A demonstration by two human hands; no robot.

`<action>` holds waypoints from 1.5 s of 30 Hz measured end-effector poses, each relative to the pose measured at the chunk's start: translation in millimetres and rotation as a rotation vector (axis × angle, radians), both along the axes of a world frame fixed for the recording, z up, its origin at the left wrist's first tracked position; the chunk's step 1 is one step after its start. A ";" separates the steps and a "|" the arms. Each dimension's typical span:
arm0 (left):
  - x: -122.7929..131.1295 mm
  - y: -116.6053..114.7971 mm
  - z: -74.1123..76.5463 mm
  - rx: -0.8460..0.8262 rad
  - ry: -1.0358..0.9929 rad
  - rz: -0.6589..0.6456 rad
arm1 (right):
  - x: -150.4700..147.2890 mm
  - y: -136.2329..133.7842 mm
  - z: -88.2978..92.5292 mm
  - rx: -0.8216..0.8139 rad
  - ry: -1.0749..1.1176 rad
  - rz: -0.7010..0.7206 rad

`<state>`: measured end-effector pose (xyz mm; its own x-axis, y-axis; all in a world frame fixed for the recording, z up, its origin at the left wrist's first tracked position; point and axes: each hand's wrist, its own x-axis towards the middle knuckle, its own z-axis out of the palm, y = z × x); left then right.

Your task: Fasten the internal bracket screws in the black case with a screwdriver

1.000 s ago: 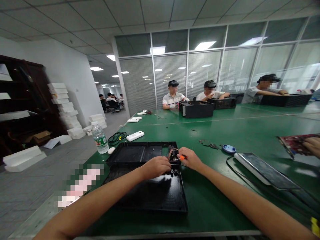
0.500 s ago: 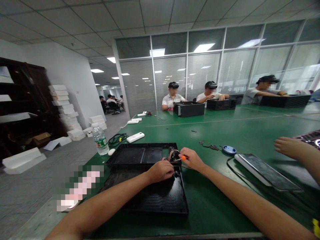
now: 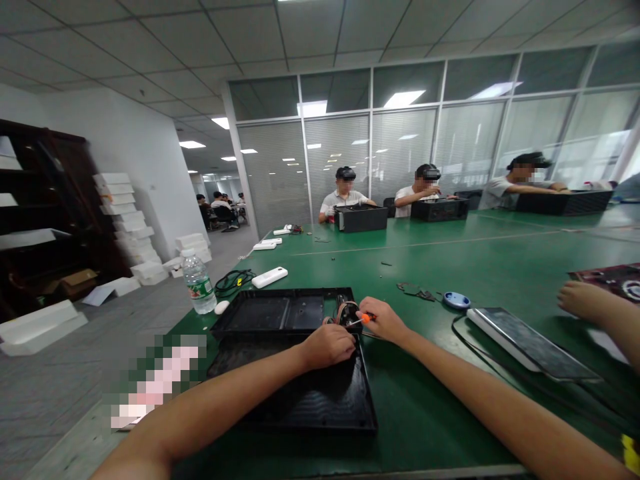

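A black plastic case (image 3: 320,400) lies opened out flat on the green table in front of me, its two halves side by side. In my right hand (image 3: 385,321) is a screwdriver with an orange handle (image 3: 369,318), its shaft pointing left toward a bundle of thin wires (image 3: 345,312) at the case's upper right corner. My left hand (image 3: 330,346) hovers over the case near that corner, fingers curled and pressed together. Whatever is between those fingertips is hidden or too small to name.
A water bottle (image 3: 198,283) stands left of the case, beside a black cable (image 3: 233,281) and a white power bank (image 3: 270,277). To the right are a blue round dish (image 3: 456,301), a tablet-like device (image 3: 535,343) and another person's hand (image 3: 580,298). Co-workers sit across the table.
My left hand has shifted slightly right and down, closer to the screwdriver. My right hand stays almost in place. The neighbour's hand at the right has moved a little.
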<state>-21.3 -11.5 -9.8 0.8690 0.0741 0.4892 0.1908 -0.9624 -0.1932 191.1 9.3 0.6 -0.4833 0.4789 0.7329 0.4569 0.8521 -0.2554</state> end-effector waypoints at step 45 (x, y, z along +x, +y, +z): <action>-9.8 -7.4 19.7 -0.413 0.085 0.146 | 33.3 -9.4 59.7 -0.867 0.530 0.283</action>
<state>-31.1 -18.9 9.9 0.8707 0.3734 0.3201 0.3309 -0.9263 0.1805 224.4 -0.1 60.3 -0.3774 0.8598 0.3440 -0.0782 0.3405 -0.9370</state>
